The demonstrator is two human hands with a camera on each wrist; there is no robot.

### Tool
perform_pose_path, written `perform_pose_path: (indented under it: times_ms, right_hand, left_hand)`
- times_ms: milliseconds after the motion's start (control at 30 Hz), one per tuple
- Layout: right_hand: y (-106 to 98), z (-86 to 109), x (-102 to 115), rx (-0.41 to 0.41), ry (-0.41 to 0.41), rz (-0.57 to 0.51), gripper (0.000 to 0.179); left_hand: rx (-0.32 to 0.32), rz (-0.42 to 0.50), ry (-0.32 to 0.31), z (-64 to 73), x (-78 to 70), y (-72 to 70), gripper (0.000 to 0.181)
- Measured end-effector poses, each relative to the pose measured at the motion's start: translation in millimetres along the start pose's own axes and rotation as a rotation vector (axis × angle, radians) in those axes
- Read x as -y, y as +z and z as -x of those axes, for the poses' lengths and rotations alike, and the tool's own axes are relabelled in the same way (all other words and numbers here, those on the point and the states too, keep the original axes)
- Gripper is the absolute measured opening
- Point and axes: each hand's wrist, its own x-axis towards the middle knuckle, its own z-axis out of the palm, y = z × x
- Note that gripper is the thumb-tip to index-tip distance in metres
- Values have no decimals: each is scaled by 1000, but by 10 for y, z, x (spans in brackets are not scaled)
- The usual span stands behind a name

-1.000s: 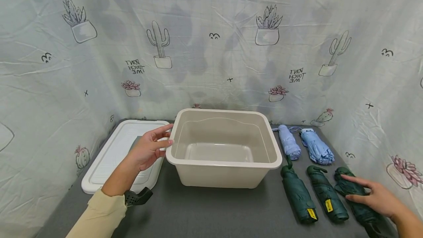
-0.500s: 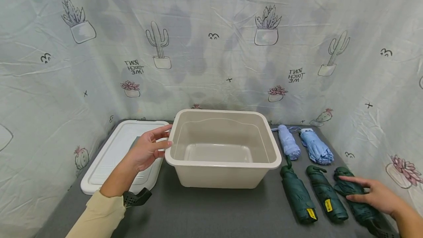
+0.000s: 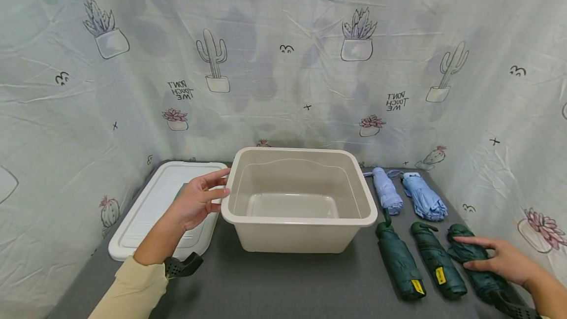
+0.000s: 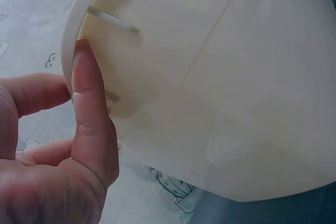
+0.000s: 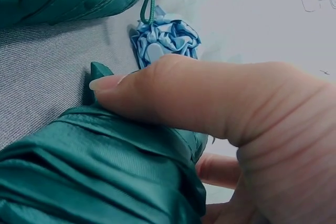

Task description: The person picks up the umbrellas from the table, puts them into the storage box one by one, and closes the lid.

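Reaching forward, the left hand (image 3: 199,203) is touching the left rim of a beige bin (image 3: 297,237), its fingers spreading loosely, lightly bent, thumb and index meeting the edge. The right hand (image 3: 505,260) is gripping a folded green umbrella (image 3: 485,284) directly beneath its fingers, the thumb lying along one side and the other fingers curving down the opposite side. Two more green umbrellas (image 3: 438,262) are lying left of the right thumb; two folded blue bundles (image 3: 425,197) are sitting beyond the right fingertips. A white lid (image 3: 146,210) is lying under and left of the left fingers.

Compared with a second ago, both hands are keeping nearly the same places, while slightly more of the dark wristband (image 3: 516,305) is showing at the right. The umbrella is hiding most of the right fingers in the right wrist view, which is also cropping its lower end.
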Motion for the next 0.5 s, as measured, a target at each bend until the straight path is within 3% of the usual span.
perform_pose_path:
  times_ms: [333,500]
  right_hand:
    - [2,8,-4,-20,-14,-15,70]
    - [-22,6,-21,7,-29,-96,68]
  left_hand:
    - [10,7,6,-7,4,-11,65]
    - [15,8,11,-7,11,-22,65]
